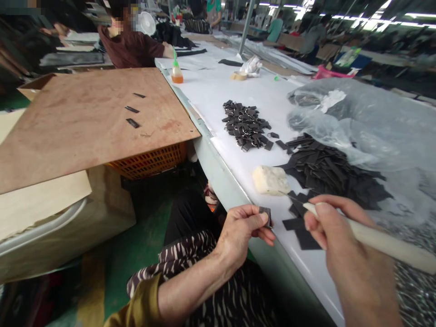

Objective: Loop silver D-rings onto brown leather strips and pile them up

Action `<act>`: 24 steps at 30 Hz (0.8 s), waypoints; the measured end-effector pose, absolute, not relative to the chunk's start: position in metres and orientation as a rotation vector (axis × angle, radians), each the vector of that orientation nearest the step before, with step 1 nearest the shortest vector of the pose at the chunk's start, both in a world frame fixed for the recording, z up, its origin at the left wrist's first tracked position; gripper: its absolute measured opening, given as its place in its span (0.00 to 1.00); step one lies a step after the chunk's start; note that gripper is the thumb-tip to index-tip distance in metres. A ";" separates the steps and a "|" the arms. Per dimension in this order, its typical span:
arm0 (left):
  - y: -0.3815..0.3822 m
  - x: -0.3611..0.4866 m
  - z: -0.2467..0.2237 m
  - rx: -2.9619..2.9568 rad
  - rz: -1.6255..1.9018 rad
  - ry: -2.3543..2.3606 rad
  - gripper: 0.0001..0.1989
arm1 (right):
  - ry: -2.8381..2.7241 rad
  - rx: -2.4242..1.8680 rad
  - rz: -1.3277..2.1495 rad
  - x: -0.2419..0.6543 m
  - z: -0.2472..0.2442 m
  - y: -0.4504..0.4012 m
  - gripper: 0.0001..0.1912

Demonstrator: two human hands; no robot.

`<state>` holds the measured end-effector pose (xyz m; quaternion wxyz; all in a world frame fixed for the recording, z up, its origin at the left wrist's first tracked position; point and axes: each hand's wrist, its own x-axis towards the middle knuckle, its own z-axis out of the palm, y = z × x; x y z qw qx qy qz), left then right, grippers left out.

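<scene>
My left hand is at the table's front edge, thumb and fingers pinching a small dark tab. My right hand is closed around the pale handle of an awl. The awl's thin metal shaft points left, its tip beside a cream foam block; I cannot tell whether they touch. Behind the right hand lies a heap of flat dark strips, with a few loose pieces nearer me. Farther back sits a pile of dark tabs with metal rings.
Clear plastic sheeting covers the table's right side, above many small metal pieces. A brown board with 3 dark pieces lies left, over an orange basket. A green-tipped bottle and a tape roll stand farther back, near another person.
</scene>
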<state>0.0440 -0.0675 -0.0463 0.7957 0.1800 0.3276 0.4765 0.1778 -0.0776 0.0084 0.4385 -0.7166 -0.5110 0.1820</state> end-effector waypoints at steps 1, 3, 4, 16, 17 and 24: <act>-0.066 0.044 -0.046 0.386 1.021 0.704 0.09 | -1.245 -1.803 0.467 0.177 0.009 -0.074 0.17; -0.064 0.045 -0.047 0.386 1.022 0.705 0.09 | -1.241 -1.831 0.468 0.176 0.008 -0.067 0.18; -0.063 0.045 -0.047 0.385 1.026 0.705 0.10 | -1.256 -1.840 0.449 0.176 0.008 -0.064 0.18; -0.054 0.048 -0.054 0.395 1.034 0.698 0.08 | -1.342 -1.901 0.457 0.170 0.023 -0.038 0.15; -0.054 0.048 -0.054 0.392 1.035 0.697 0.08 | -1.356 -1.904 0.478 0.170 0.023 -0.037 0.15; -0.051 0.048 -0.055 0.396 1.015 0.676 0.08 | -1.434 -1.913 0.459 0.171 0.016 -0.027 0.14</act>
